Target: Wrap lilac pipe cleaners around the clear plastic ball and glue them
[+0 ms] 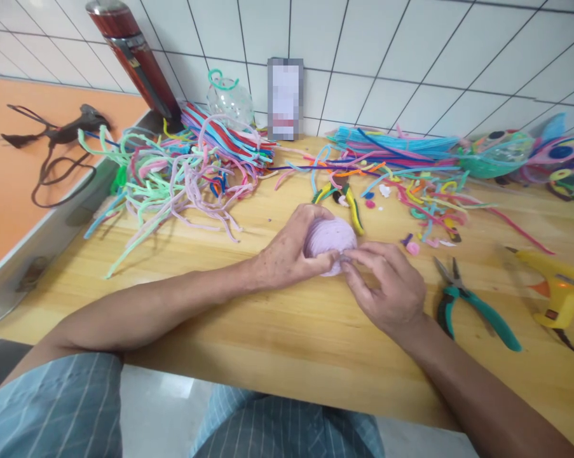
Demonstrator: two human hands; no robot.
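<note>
1. A pale lilac ball wound from fuzzy strands (pixel 332 232) sits between the hands near the middle of the pale wooden counter (pixel 220 331); whether it touches the surface cannot be told.
2. The left hand (pixel 291 251) wraps the ball from the left, fingers curved over its far side and thumb along its near side, presumably to steady it.
3. The right hand (pixel 394 286) has thumb and forefinger closed in a pinch at the ball's near right edge, apparently for fine work; the exact bit gripped is too small to make out.
4. Pliers with teal-and-black handles (pixel 458 292) and a yellow glue gun (pixel 566 286) lie on the right, probably for easy reach. Yellow-and-green-handled pliers (pixel 354 210) lie just beyond the ball.
5. A loose heap of pale green and lilac fuzzy stems (pixel 172 181) spreads on the left, seemingly to leave the front free.
6. Containers: a tall red-brown cylindrical flask (pixel 136 60) stands at the back left, its opaque wall hiding any contents. A clear round hollow body (pixel 229 105) shows no distinct contents.
</note>
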